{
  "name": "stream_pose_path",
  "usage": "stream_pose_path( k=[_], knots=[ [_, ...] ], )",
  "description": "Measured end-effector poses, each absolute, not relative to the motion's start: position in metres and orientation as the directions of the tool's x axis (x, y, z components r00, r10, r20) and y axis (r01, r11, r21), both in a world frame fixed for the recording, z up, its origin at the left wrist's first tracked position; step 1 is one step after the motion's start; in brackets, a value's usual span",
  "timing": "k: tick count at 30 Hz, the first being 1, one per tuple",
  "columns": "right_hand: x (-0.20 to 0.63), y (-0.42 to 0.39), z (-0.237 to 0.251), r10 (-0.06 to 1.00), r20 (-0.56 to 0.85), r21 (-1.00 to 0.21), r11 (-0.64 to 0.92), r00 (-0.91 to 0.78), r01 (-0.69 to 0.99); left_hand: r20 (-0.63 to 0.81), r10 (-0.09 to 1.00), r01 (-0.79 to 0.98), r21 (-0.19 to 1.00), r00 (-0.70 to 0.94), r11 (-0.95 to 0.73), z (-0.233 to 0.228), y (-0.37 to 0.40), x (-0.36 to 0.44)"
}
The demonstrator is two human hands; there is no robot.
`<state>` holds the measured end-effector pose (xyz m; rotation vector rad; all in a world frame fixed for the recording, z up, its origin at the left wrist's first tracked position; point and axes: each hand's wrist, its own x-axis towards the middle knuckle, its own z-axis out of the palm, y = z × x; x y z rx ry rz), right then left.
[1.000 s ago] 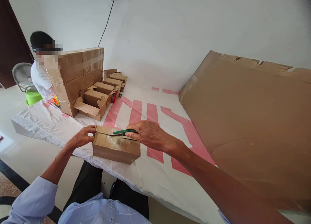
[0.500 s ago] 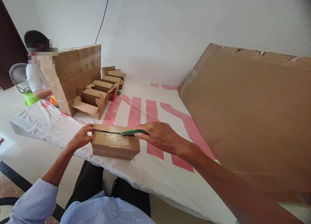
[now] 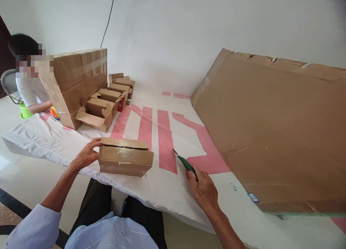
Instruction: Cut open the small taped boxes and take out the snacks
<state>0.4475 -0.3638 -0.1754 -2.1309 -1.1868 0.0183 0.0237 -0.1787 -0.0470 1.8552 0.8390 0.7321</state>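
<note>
A small cardboard box [image 3: 125, 160] lies at the table's front edge, with a slit along its taped top between the flaps. My left hand [image 3: 88, 154] grips its left end, thumb and fingers at the corner. To the right of the box, my right hand [image 3: 204, 189] is closed around a green-handled knife [image 3: 186, 164]. The thin dark blade points up and left, apart from the box and over the red print of the cloth.
Taped cartons [image 3: 71, 74] are stacked at the left, with several open boxes [image 3: 98, 112] beside them. A person [image 3: 31, 87] sits behind the stack. One large cardboard carton [image 3: 281, 133] occupies the right side. A printed white cloth [image 3: 147, 191] covers the table.
My right hand has drawn the knife out of the box's top seam and moved it right and toward me. The top slit now gapes wider. My left hand stays on the box.
</note>
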Motion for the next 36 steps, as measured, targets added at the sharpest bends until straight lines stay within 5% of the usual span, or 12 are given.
stream_pose_path(
  k=[6,11,15,18,22,27,36],
  knots=[
    [0.458,-0.377,-0.193,0.697,0.244,-0.456,-0.530,0.674,0.714,0.115,0.785,0.275,0.898,0.608,-0.344,-0.044,-0.179,0.021],
    [0.413,-0.336,-0.135,0.820,0.218,-0.808,-0.153,0.530,0.570,0.081,0.774,0.338,0.867,0.628,-0.365,-0.042,-0.177,0.016],
    [0.370,-0.294,-0.088,0.952,0.257,-0.855,0.142,0.169,0.499,0.003,0.744,0.407,0.836,0.668,-0.368,-0.041,-0.179,0.010],
    [0.353,-0.268,-0.075,0.972,0.233,-0.861,0.223,-0.035,0.458,-0.019,0.707,0.402,0.833,0.707,-0.380,-0.041,-0.181,0.008],
    [0.344,-0.241,-0.074,0.975,0.208,-0.922,0.170,0.076,0.347,0.003,0.725,0.400,0.832,0.689,-0.384,-0.044,-0.184,0.009],
    [0.341,-0.216,-0.071,0.978,-0.055,-0.990,-0.079,0.202,0.114,0.086,0.723,0.368,0.816,0.685,-0.445,-0.046,-0.195,0.010],
    [0.347,-0.188,-0.073,0.952,-0.162,-0.924,-0.238,0.259,0.299,0.060,0.713,0.495,0.679,0.699,-0.542,-0.043,-0.206,0.025]
  ],
)
